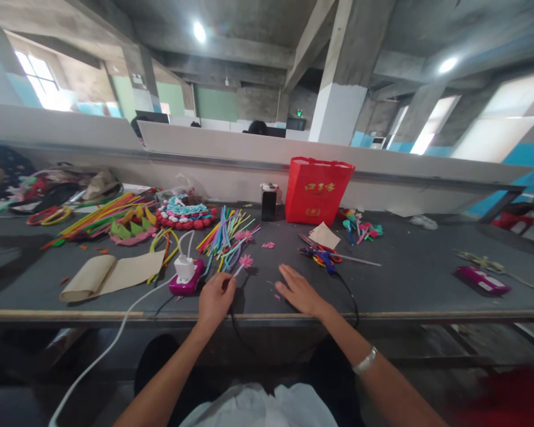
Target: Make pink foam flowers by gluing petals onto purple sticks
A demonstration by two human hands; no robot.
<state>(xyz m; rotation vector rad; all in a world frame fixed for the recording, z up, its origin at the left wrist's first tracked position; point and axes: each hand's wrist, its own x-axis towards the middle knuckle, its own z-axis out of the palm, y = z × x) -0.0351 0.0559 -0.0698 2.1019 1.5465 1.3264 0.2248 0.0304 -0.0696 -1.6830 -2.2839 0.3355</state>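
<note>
My left hand (216,299) is closed, its fingers pinching the pale stem of a pink flower (246,261) above the table's front part. To its right, my right hand (299,290) lies low over the dark tabletop with fingers stretched out and nothing in it. Small pink scraps (277,296) are scattered just left of the right fingertips. Beyond the hands are a second pink flower (243,235) and a few loose pink petals (268,245). Coloured pipe cleaners (226,234) fan out behind the left hand.
A purple power strip (187,286) with a white plug stands left of my left hand. A brown paper roll (89,279) lies farther left. To the right are a blue glue gun (323,257), scissors and a red bag (318,190). Another purple box-like object (483,280) lies far right.
</note>
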